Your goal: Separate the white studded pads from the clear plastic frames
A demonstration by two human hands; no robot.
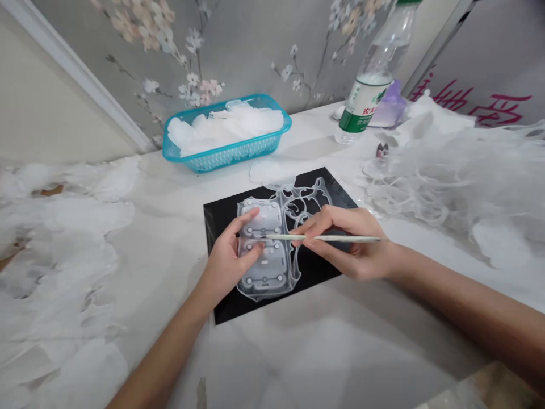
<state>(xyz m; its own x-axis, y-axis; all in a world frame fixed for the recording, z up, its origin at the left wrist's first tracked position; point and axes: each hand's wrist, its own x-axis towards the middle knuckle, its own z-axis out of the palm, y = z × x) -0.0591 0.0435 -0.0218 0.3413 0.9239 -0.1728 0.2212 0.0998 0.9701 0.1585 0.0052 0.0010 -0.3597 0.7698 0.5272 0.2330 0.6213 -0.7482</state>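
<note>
A clear, frosted moulded plastic piece (pixel 263 270) with two rounded panels lies on a black mat (pixel 230 311). My left hand (pixel 232 247) rests on its left side. The index fingertip touches the upper panel and the thumb the lower one, with a gap between them. My right hand (pixel 347 238) pinches a thin pale, pen-like stick (pixel 283 237). The stick's tip points left and meets the seam between the two panels, near my left fingertips. Loose curly clear strips (pixel 313 196) stay joined to the piece's right side. Whether the stick's tip carries a blade is too small to tell.
A blue basket (pixel 238 154) behind the mat is filled with translucent white pieces. A water bottle (pixel 357 102) stands at the back right. Tangled clear plastic strips (pixel 447 176) pile up on the right, and frosted sheets (pixel 76 238) cover the left side of the white table.
</note>
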